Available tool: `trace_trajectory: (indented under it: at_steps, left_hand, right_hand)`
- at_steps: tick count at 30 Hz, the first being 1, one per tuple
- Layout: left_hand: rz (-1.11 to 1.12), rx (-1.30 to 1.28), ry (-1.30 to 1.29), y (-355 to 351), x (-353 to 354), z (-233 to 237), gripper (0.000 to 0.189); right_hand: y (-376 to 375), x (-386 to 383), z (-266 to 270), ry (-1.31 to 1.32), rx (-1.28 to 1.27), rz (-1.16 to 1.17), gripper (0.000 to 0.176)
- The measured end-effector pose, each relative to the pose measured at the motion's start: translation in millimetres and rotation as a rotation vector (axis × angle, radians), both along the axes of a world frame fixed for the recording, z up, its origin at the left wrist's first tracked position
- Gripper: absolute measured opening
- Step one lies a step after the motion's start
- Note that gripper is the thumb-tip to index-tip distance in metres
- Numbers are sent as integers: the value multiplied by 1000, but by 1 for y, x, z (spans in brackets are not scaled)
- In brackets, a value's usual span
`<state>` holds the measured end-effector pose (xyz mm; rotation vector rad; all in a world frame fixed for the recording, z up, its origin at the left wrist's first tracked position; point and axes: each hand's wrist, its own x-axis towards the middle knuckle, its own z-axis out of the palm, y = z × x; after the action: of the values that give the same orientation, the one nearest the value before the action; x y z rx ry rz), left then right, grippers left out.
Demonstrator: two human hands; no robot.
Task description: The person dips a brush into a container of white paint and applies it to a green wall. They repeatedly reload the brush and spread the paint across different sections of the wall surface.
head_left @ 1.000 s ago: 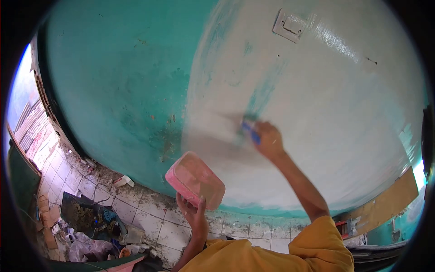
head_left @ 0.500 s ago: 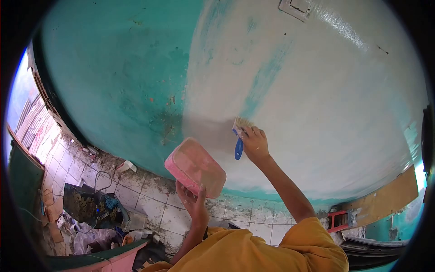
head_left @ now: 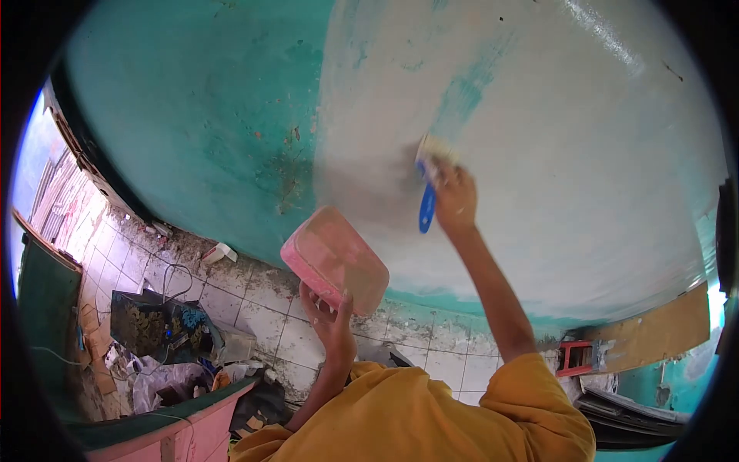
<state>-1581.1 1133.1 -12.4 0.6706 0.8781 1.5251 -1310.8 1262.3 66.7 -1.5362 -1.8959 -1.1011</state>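
Matt pink plastic-looking tub — smooth blue handle, rough stained tiles.

The brush is at the wall, the tub to its left, the bag farther left.

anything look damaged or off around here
Yes: the green part of the wall has a dark, flaking patch left of the pink container, and the floor tiles along its base look stained and crusted with grime.
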Motion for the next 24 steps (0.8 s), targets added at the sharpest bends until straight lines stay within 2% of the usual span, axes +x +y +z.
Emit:
trace_trajectory:
  at_steps: [2,4,7,10,11,12,14,16,18,21,24]
  left_hand:
    - [13,8,-6,-2,-2,-1,85]
    - [34,-9,-15,-1,-3,0,85]
    - [35,2,-15,0,-3,0,85]
    - [28,-16,19,0,-2,1,85]
    - [28,-17,19,0,-2,2,85]
    - [19,-16,22,0,-2,3,86]
    - [11,-16,22,0,-2,3,86]
    - [10,-23,29,2,-2,1,87]
    - [13,-14,14,3,-2,1,87]
    - [21,-1,6,6,-2,1,87]
    - [26,12,2,5,-4,4,86]
  right_hand:
    - [-16,-11,-38,28,-252,-26,42]
    - [-21,-10,-50,103,-362,45,35]
    - [-8,7,-16,141,-354,101,29]
    - [-6,-1,84,130,-104,120,28]
    - [-7,-3,109,67,2,98,39]
    - [-7,-8,123,68,1,97,39]
    - [-7,-16,137,43,271,111,42]
    - [-4,-9,108,18,257,93,45]
    - [-2,-8,52,-79,27,-83,45]
    - [-8,-6,-42,15,-224,10,44]
    - [-16,-14,-46,94,-385,36,45]
